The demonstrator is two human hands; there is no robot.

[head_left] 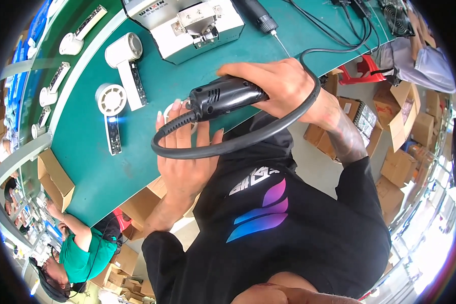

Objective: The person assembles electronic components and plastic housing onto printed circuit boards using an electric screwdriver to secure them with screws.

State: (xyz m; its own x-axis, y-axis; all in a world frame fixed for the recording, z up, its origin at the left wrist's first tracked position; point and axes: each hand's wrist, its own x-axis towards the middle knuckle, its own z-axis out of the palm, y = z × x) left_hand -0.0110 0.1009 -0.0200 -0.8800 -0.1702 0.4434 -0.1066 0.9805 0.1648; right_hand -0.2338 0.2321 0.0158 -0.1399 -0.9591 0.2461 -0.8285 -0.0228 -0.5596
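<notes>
My right hand [289,86] is wrapped around the body of a black corded electric screwdriver [223,99] above the near side of the bench. Its thick black cable [223,150] loops out in front of my left hand and back over my right wrist. The tool's working end is hidden. My left hand [190,152] has its fingers stretched out and apart, beside the cord end of the screwdriver. White rounded edges show between those fingers, but the piece they belong to is mostly covered. Two white handheld fan parts, one upper [131,71] and one lower [111,104], with exposed circuit strips, lie left of my hands.
A white-and-black boxy machine [197,38] stands at the far side of the green bench [152,169]. Beside it lies a black tool with a long metal shaft [261,17]. Several fan parts line the left strip. Cardboard boxes [397,167] crowd the right. A person in green [88,251] sits lower left.
</notes>
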